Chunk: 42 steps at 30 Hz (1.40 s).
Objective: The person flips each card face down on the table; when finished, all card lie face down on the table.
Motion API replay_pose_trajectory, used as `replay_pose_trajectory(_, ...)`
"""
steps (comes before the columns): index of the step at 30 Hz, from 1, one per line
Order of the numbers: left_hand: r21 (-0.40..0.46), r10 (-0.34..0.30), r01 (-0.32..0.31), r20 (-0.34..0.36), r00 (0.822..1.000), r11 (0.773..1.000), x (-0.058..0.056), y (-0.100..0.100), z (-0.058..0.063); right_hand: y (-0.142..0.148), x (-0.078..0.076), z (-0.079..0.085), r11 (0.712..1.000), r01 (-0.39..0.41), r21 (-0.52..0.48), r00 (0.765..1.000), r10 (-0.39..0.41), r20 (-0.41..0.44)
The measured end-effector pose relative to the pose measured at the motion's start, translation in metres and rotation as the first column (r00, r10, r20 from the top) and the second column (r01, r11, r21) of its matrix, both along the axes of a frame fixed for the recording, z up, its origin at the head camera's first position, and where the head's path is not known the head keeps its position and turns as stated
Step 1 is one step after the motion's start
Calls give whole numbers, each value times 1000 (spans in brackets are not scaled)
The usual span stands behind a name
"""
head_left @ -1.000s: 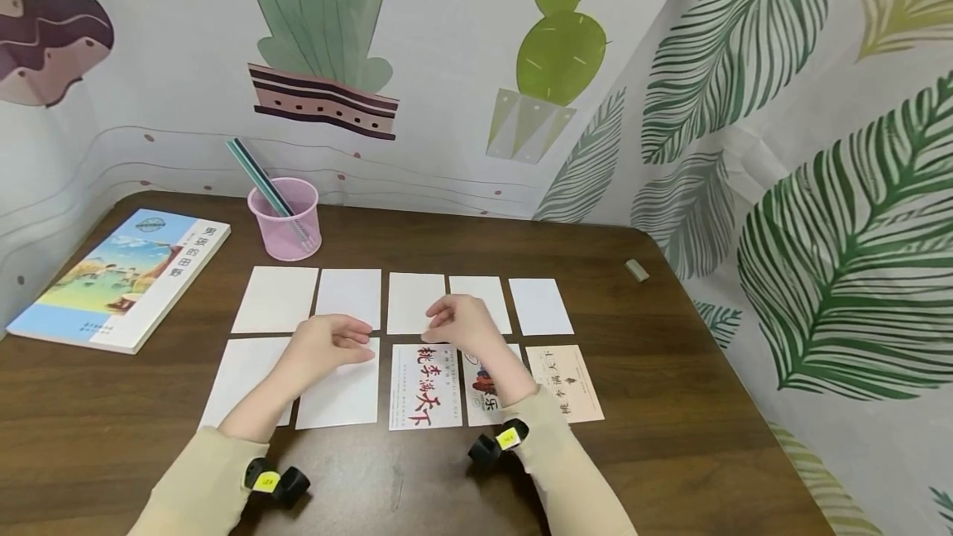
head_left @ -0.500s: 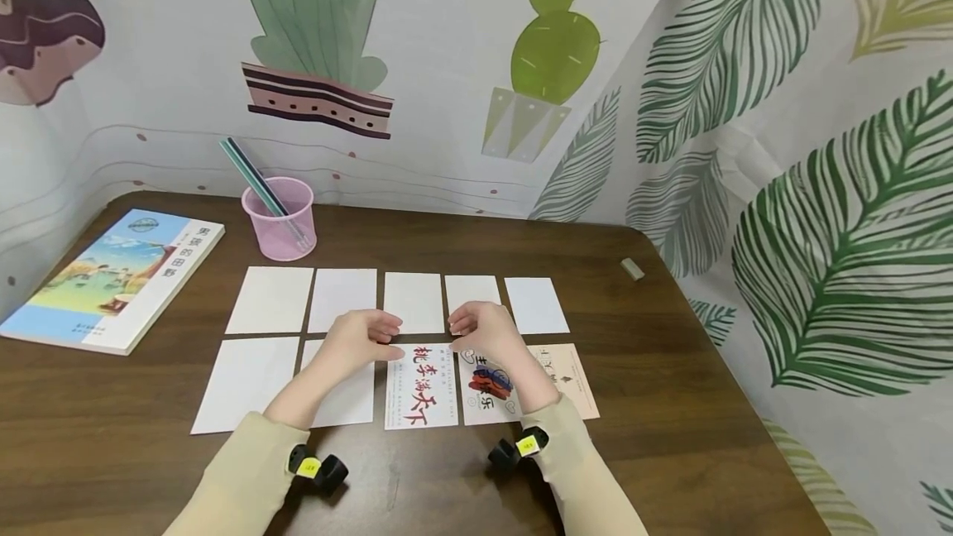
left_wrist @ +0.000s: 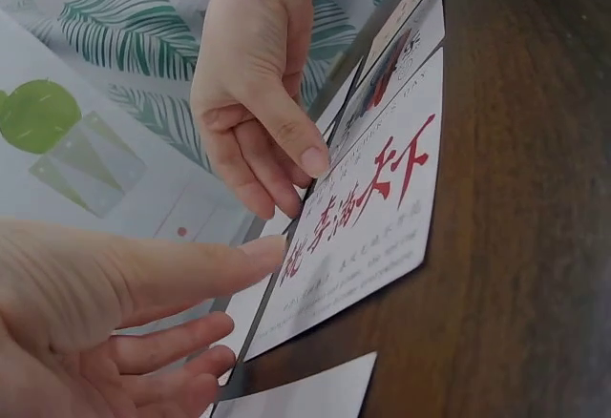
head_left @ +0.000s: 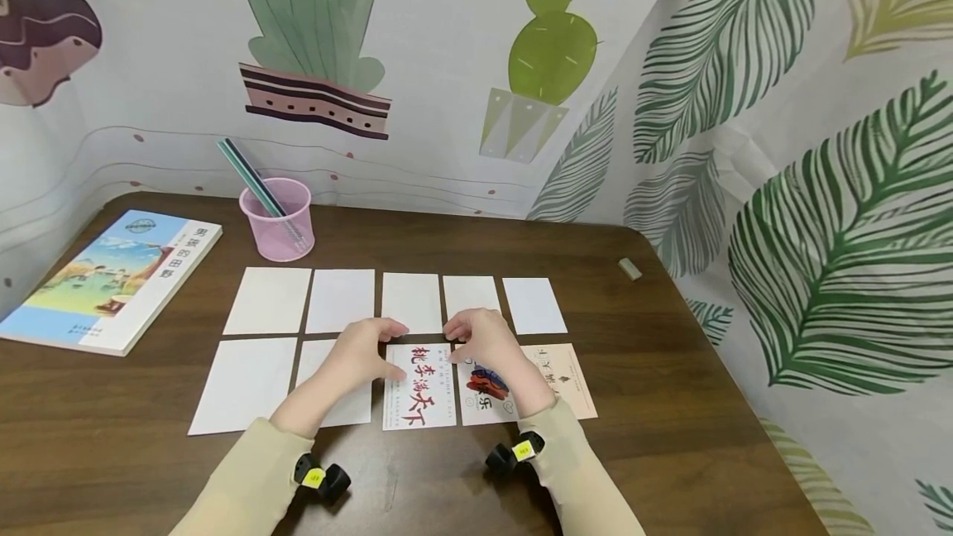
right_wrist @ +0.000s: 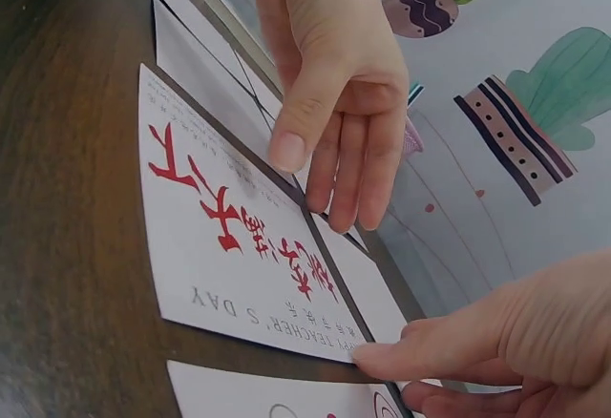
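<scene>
A white card with red Chinese characters (head_left: 420,394) lies in the front row, between my two hands. My left hand (head_left: 361,352) is at its left edge, thumb and fingers extended and apart. At the card's upper right corner is my right hand (head_left: 490,344), with loosely bent fingers. In the right wrist view, the right thumb (right_wrist: 387,356) is right at the corner by the printed "Teacher's Day" line. Partly under the right hand in the head view lies a card with a red and blue picture (head_left: 487,387). A beige printed card (head_left: 569,383) lies right of it.
Blank cards, such as the front-left one (head_left: 241,387) and the back-right one (head_left: 534,306), complete two rows on the brown table (head_left: 670,453). Behind stands a pink pen cup (head_left: 279,230). A book (head_left: 112,279) lies left, an eraser-like block (head_left: 629,269) right.
My left hand has moved right, from over the blank card to the red-lettered card's left edge. The right hand has shifted slightly right and lower, to its upper right corner. The cards have stayed put.
</scene>
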<state>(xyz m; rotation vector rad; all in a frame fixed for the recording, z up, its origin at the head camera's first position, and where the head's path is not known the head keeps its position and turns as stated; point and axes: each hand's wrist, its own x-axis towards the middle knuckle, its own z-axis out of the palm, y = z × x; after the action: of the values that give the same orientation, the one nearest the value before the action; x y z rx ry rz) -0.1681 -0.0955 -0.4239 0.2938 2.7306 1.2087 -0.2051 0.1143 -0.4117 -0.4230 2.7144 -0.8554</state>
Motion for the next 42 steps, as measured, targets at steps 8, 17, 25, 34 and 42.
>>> replay_pose_trajectory(8,-125,-69,65,-33,997,990,6,5,5,-5,6,3,996,-36,78,998,39,-41)
replay_pose_trajectory(17,-156,-58,52,-34,998,986,8,8,7,-11,11,4,992,-28,120,998,35,-60)
replay_pose_trajectory(25,-145,-52,47,-30,998,988,8,9,6,-11,13,3,992,-31,123,998,38,-53)
replay_pose_trajectory(34,-129,-54,49,-41,998,991,9,7,4,-5,7,1,991,-96,90,995,99,-28)
replay_pose_trajectory(42,-111,-79,73,-52,996,991,7,5,3,3,-1,-7,983,-131,-128,987,141,77)
